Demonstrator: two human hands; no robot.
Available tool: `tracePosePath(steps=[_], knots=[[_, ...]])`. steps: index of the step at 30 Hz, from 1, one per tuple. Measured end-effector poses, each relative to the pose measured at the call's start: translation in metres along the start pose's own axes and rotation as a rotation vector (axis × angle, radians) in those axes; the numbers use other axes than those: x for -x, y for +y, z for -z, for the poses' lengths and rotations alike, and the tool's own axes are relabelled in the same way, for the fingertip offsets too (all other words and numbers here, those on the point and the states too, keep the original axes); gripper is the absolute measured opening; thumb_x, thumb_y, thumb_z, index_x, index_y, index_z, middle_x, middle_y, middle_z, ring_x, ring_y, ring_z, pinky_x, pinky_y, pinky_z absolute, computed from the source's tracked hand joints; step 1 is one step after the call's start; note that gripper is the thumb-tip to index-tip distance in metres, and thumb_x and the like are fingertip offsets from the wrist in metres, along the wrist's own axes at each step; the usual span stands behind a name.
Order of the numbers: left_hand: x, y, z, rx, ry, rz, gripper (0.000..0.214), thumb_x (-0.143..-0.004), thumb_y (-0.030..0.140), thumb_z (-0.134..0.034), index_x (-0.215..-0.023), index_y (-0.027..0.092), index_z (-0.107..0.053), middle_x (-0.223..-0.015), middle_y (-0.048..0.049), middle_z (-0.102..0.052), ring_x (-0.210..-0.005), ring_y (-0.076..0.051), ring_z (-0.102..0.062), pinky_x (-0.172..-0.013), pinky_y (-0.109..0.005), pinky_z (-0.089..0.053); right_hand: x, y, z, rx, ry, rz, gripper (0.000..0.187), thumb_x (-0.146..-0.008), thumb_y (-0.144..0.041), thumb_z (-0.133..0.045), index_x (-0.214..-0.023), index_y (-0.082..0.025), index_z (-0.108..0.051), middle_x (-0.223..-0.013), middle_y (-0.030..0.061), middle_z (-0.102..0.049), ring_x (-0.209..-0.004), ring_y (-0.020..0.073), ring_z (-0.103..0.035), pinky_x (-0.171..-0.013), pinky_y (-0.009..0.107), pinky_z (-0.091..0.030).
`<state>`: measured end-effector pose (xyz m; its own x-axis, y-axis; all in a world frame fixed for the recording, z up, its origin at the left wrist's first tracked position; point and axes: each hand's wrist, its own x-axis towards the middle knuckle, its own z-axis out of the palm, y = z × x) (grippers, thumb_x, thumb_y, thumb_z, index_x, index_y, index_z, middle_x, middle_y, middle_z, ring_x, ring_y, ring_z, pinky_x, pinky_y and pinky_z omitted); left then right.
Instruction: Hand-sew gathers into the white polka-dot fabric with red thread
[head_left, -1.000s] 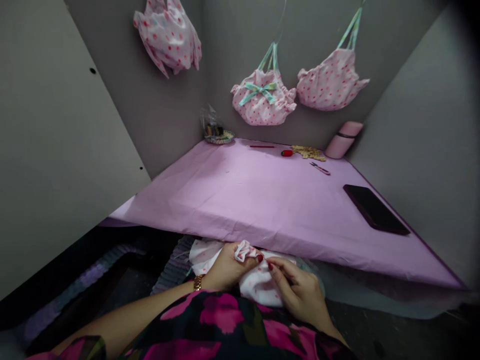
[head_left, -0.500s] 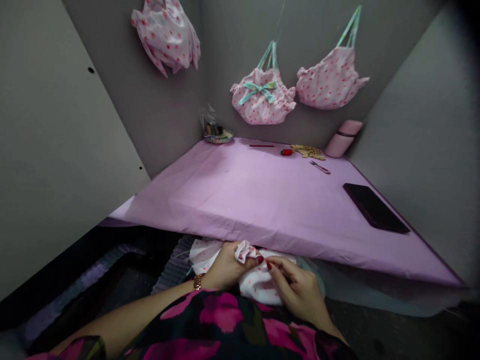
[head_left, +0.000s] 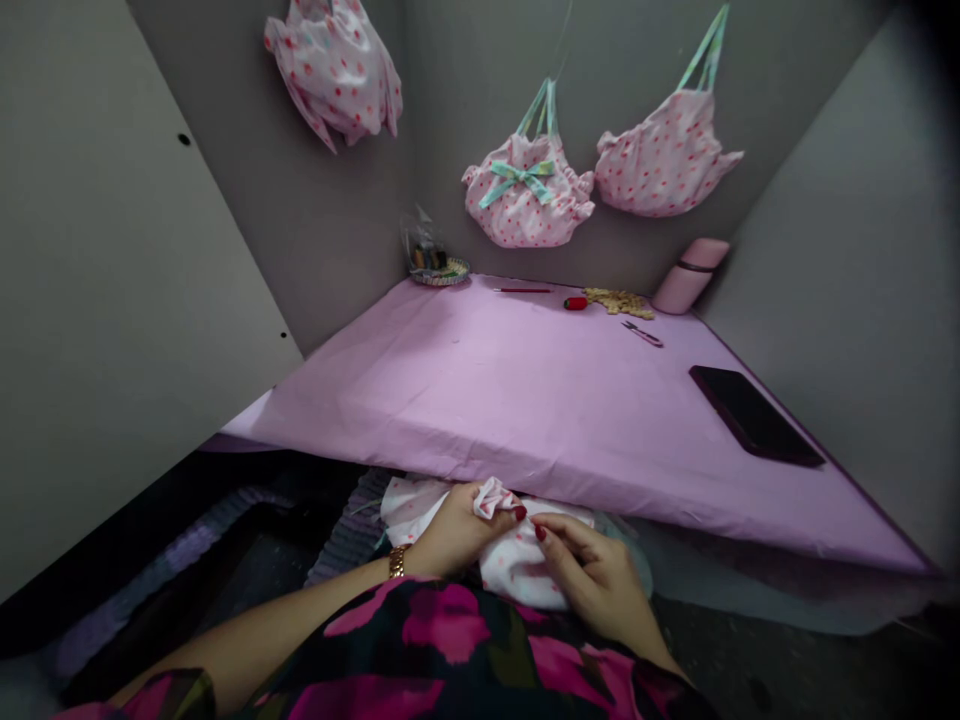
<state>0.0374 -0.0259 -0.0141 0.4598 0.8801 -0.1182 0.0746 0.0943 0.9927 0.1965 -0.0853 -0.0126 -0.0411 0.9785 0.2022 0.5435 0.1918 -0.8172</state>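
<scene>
White cloth with small red dots [head_left: 517, 575] lies bunched over my lap, below the table's front edge. My left hand [head_left: 461, 530] is closed on it, and a gathered fold stands up between thumb and fingers. Close by on the right, my right hand [head_left: 596, 570] has thumb and forefinger drawn together in a pinch near the left thumb. Whatever lies between those fingertips is too small to make out. A gold watch band [head_left: 397, 561] circles my left wrist.
On the pink-covered table [head_left: 480, 390] are a phone [head_left: 754, 415], thread snips [head_left: 643, 334], a red thread spool [head_left: 575, 303], a tan heap [head_left: 619, 302], a pink bottle [head_left: 690, 276] and a small basket [head_left: 441, 273]. Dotted garments [head_left: 529, 205] hang on the grey walls.
Both hands keep almost the same pose on the dotted cloth. The whole view has shifted very slightly.
</scene>
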Motion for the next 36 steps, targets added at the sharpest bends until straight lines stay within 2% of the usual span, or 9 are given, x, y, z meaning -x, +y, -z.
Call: tracePosePath(steps=[3, 11, 14, 18, 21, 23, 27, 31, 36], knots=[[0.000, 0.000, 0.000, 0.025, -0.014, 0.010, 0.016, -0.069, 0.029, -0.059, -0.065, 0.016, -0.051, -0.061, 0.0038, -0.047, -0.054, -0.009, -0.039, -0.053, -0.021, -0.033, 0.000, 0.002, 0.000, -0.069, -0.037, -0.066, 0.029, -0.084, -0.035, -0.045, -0.093, -0.016, -0.066, -0.067, 0.0036, -0.065, -0.062, 0.0177, -0.061, -0.056, 0.024, -0.049], [0.002, 0.003, 0.000, 0.064, -0.044, 0.064, 0.020, -0.067, 0.033, -0.060, -0.065, 0.016, -0.049, -0.061, 0.0052, -0.044, -0.055, -0.008, -0.037, -0.054, -0.021, -0.031, 0.000, 0.013, -0.006, -0.336, -0.068, -0.200, 0.030, -0.080, -0.040, -0.052, -0.090, -0.016, -0.065, -0.081, 0.0068, -0.064, -0.072, 0.0187, -0.060, -0.059, 0.024, -0.048], [0.003, 0.005, 0.001, 0.077, -0.052, 0.073, 0.021, -0.067, 0.032, -0.060, -0.065, 0.015, -0.048, -0.060, 0.0053, -0.043, -0.055, -0.008, -0.036, -0.054, -0.021, -0.031, 0.001, 0.017, -0.010, -0.464, -0.065, -0.249, 0.029, -0.079, -0.042, -0.055, -0.089, -0.017, -0.065, -0.072, 0.0041, -0.061, -0.062, 0.0154, -0.056, -0.054, 0.023, -0.045], [0.003, 0.007, 0.001, 0.079, -0.077, 0.081, 0.021, -0.069, 0.032, -0.059, -0.065, 0.015, -0.046, -0.060, 0.0052, -0.041, -0.055, -0.008, -0.035, -0.055, -0.021, -0.030, 0.001, 0.021, -0.016, -0.602, -0.069, -0.302, 0.028, -0.077, -0.044, -0.058, -0.086, -0.018, -0.062, -0.057, -0.0018, -0.051, -0.042, 0.0076, -0.039, -0.040, 0.018, -0.033], [0.004, 0.008, 0.001, 0.066, -0.087, 0.077, 0.020, -0.069, 0.031, -0.058, -0.064, 0.016, -0.045, -0.060, 0.0056, -0.040, -0.055, -0.007, -0.034, -0.054, -0.021, -0.029, 0.002, 0.020, -0.019, -0.661, -0.079, -0.332, 0.028, -0.077, -0.046, -0.057, -0.084, -0.018, -0.058, -0.049, -0.0062, -0.038, -0.038, 0.0052, -0.026, -0.037, 0.017, -0.021], [0.004, 0.009, 0.001, 0.045, -0.086, 0.071, 0.020, -0.070, 0.030, -0.056, -0.063, 0.016, -0.044, -0.060, 0.0057, -0.038, -0.055, -0.007, -0.032, -0.053, -0.021, -0.028, 0.002, 0.017, -0.020, -0.656, -0.075, -0.325, 0.029, -0.077, -0.047, -0.056, -0.082, -0.019, -0.055, -0.048, -0.0072, -0.033, -0.039, 0.0054, -0.023, -0.037, 0.017, -0.018], [0.004, 0.008, 0.001, 0.022, -0.084, 0.080, 0.020, -0.071, 0.029, -0.055, -0.062, 0.016, -0.043, -0.060, 0.0056, -0.037, -0.055, -0.007, -0.030, -0.052, -0.021, -0.026, 0.002, 0.016, -0.021, -0.496, -0.085, -0.239, 0.027, -0.082, -0.046, -0.047, -0.082, -0.020, -0.050, -0.050, -0.0069, -0.032, -0.038, 0.0067, -0.023, -0.036, 0.019, -0.016], [0.003, 0.002, 0.001, 0.026, -0.093, 0.070, 0.021, -0.071, 0.030, -0.056, -0.064, 0.015, -0.043, -0.060, 0.0056, -0.036, -0.055, -0.007, -0.030, -0.052, -0.021, -0.026, 0.001, 0.016, -0.024, -0.343, -0.028, -0.115, 0.022, -0.086, -0.042, -0.039, -0.090, -0.021, -0.044, -0.051, -0.0061, -0.036, -0.042, 0.0098, -0.032, -0.038, 0.019, -0.022], [0.001, -0.006, 0.002, 0.023, -0.099, 0.061, 0.023, -0.070, 0.032, -0.058, -0.065, 0.015, -0.045, -0.061, 0.0051, -0.038, -0.056, -0.008, -0.032, -0.052, -0.021, -0.027, -0.002, 0.007, -0.026, -0.300, -0.055, -0.032, 0.020, -0.089, -0.037, -0.033, -0.100, -0.021, -0.037, -0.057, -0.0047, -0.043, -0.047, 0.0119, -0.040, -0.042, 0.020, -0.030]])
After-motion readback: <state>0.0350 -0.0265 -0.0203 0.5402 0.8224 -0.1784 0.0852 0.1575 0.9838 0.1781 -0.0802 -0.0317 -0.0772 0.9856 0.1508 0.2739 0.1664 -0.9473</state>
